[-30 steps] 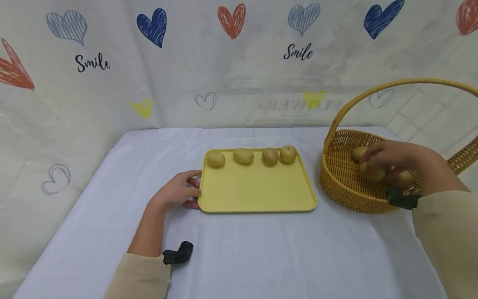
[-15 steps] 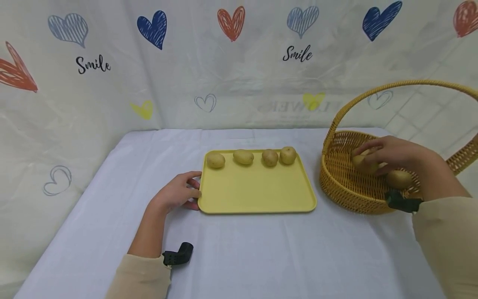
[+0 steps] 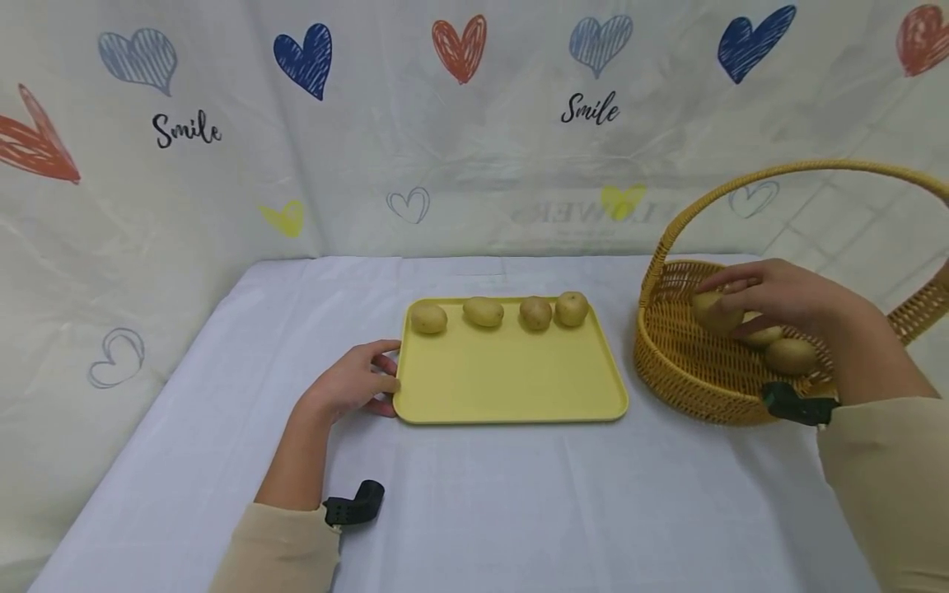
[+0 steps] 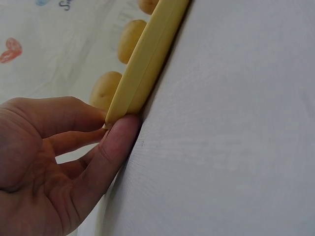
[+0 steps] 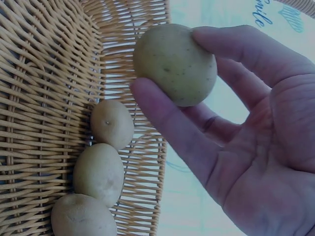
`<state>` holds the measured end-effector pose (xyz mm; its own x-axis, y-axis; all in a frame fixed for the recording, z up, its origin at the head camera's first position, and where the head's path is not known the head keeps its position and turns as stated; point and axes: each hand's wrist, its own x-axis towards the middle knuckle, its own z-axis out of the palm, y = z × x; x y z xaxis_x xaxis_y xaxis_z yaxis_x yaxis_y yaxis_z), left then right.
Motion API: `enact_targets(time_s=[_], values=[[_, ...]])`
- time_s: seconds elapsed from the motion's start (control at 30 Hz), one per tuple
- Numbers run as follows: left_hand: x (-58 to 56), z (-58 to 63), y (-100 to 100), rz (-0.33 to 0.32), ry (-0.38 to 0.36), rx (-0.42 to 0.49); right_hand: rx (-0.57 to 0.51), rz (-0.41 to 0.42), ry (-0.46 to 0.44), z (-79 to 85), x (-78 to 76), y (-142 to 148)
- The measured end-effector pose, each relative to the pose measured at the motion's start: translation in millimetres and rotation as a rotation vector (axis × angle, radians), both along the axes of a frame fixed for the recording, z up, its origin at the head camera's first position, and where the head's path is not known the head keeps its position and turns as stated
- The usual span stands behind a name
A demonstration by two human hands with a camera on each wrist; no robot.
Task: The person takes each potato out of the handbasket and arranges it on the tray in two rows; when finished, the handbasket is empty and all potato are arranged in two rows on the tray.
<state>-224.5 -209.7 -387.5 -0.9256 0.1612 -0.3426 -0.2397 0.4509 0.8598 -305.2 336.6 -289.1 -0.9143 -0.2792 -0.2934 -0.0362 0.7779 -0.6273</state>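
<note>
"Two hands are in view. What is the condition of the right?"

"My right hand (image 5: 266, 147) grasps one potato (image 5: 174, 64), pinched between thumb and fingertips. I hold it over the inside of the wicker basket (image 3: 685, 399), apart from what lies below. I cannot tell whether it clears the rim."

"Contents of the basket?"

"Three other potatoes (image 5: 98, 172), lying in a row along one side of the weave, each touching or nearly touching the next. The basket stands just beside the yellow tray (image 3: 511, 371), on its right, with the handle (image 3: 830, 165) upright."

"And the left?"

"My left hand (image 3: 356, 375) grips the tray's left edge: thumb pressed to the outer wall, forefinger meeting the rim."

"Condition of the tray?"

"Flat on the white cloth (image 3: 482, 511). Four potatoes (image 3: 483, 311) sit near its far rim: two at the left spaced apart, two at the right just beside each other. Behind hangs a pale backdrop (image 3: 445, 132) printed with hearts and the word Smile."
</note>
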Motion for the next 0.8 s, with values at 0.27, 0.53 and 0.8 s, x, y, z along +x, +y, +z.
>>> enact_targets(time_s=[0.27, 0.53, 0.8], values=[[1.8, 0.6, 0.4, -0.011, 0.015, -0.002, 0.045, -0.015, 0.052, 5.4, 9.4, -0.3], [2.2, -0.4, -0.7, -0.009, 0.017, 0.013, 0.015, -0.034, 0.059, 10.0, 13.1, -1.6], [0.8, -2.4, -1.7, -0.008, 0.021, 0.027, -0.017, -0.046, 0.044, 14.3, 19.2, -10.5]])
